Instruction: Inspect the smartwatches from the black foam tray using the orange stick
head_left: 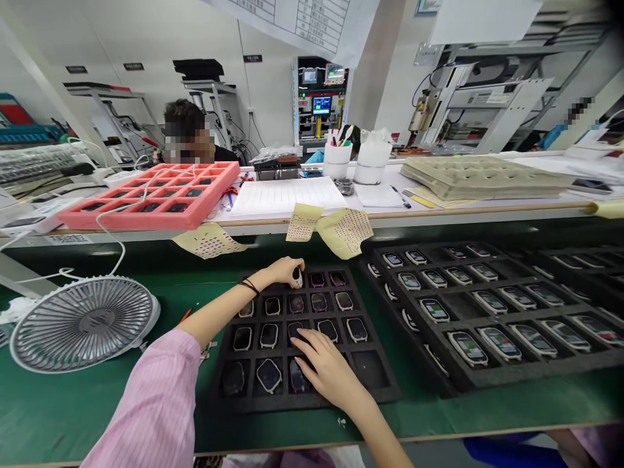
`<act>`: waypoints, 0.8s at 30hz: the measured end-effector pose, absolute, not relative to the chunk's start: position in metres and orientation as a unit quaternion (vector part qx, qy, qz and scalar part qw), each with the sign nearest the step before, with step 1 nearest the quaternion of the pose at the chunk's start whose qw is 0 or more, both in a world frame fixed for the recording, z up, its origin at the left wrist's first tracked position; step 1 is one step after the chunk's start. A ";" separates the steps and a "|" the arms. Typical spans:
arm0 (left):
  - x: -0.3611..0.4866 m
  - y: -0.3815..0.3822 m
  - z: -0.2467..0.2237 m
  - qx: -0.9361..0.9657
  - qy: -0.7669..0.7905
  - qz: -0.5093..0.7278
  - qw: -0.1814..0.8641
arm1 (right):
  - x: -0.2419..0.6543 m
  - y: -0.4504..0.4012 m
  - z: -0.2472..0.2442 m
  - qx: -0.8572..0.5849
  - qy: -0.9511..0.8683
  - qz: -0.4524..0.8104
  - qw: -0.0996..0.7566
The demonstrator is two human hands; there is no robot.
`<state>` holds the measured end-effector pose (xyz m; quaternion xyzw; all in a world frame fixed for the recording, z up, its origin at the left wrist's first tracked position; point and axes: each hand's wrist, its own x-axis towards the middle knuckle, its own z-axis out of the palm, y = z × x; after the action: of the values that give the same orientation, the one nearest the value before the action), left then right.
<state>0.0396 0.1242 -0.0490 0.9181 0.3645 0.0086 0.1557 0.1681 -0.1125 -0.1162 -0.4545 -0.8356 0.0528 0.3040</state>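
Note:
A black foam tray [312, 403] lies on the green bench, its pockets holding several square smartwatch cases with dark screens. At the tray's far edge my left hand [285, 270] is closed round a light-rimmed watch case [298, 277], which is tilted in its fingers. Lower down, my right hand [324, 364] lies over the near middle of the tray with its fingers outstretched, at or just above a dark watch case [298, 376]; whether it touches is unclear. A silver-rimmed watch case [269, 376] sits turned in its pocket to the left.
To the right, stacked black trays [448, 312] carry several watches with lit screens. A grey fan [88, 322] stands on the left. Above runs a shelf with a pink tray [199, 211], papers [287, 194], a white cup of pens [337, 159] and pulp trays [468, 179]. A person sits beyond it.

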 end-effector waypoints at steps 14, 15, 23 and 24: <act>0.121 0.127 -0.059 0.923 0.349 -0.018 0.163 | 0.169 -0.112 -0.112 -0.454 -0.834 0.053 0.310; 0.122 0.126 -0.061 0.922 0.351 -0.019 0.161 | 0.169 -0.112 -0.112 -0.451 -0.835 0.055 0.311; 0.096 0.120 -0.065 0.916 0.345 0.051 0.200 | 0.169 -0.112 -0.104 -0.438 -0.805 0.129 0.379; 0.089 0.119 -0.064 0.913 0.344 0.070 0.208 | 0.173 -0.110 -0.102 -0.440 -0.786 0.152 0.407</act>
<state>0.0893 0.1186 -0.0639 0.9130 0.3441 0.0701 0.2076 0.1730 -0.1096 -0.1020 -0.4400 -0.7857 0.1520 0.4075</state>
